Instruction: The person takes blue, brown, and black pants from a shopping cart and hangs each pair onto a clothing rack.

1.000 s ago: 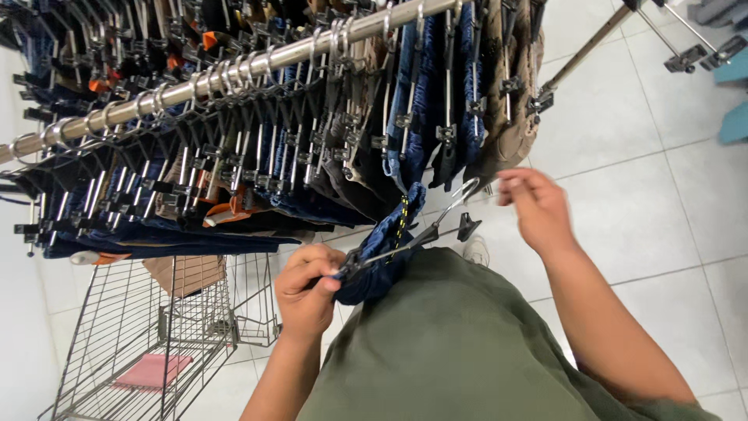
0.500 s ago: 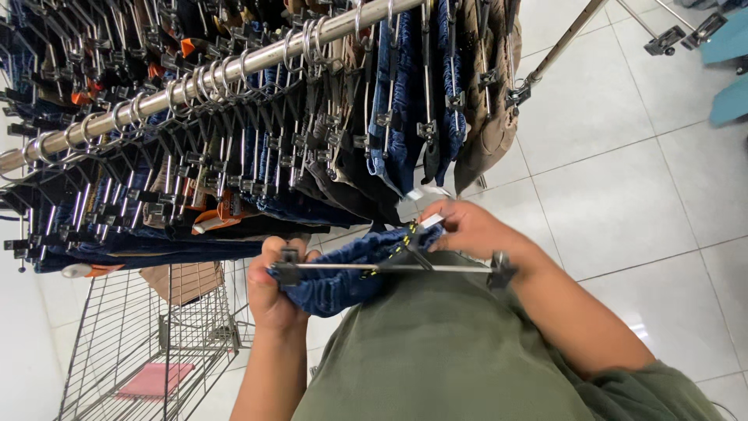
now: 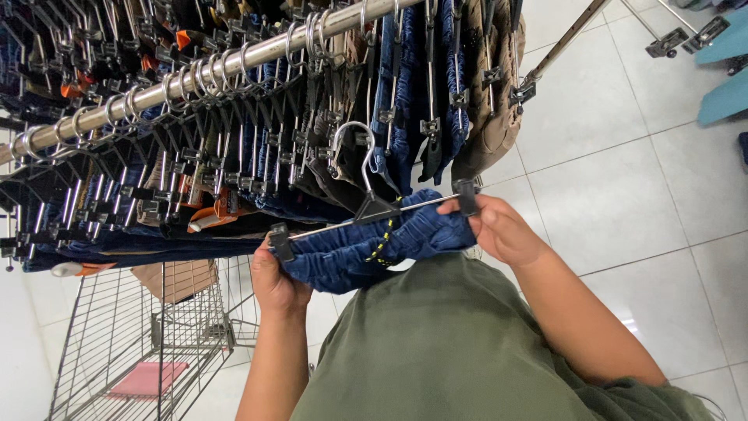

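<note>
A clip hanger with blue shorts is gripped at both clips by the left hand and right hand; the waistband should be kept taut and level.

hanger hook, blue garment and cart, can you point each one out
hanger hook (image 3: 360,156), head view, on the metal curve of the hook
blue garment (image 3: 351,253), head view, on the bunched denim between the two clips
cart (image 3: 101,343), head view, on the wire side wall

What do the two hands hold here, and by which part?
A clip hanger bearing blue denim: left hand at one end clip, right hand at the other.
</note>
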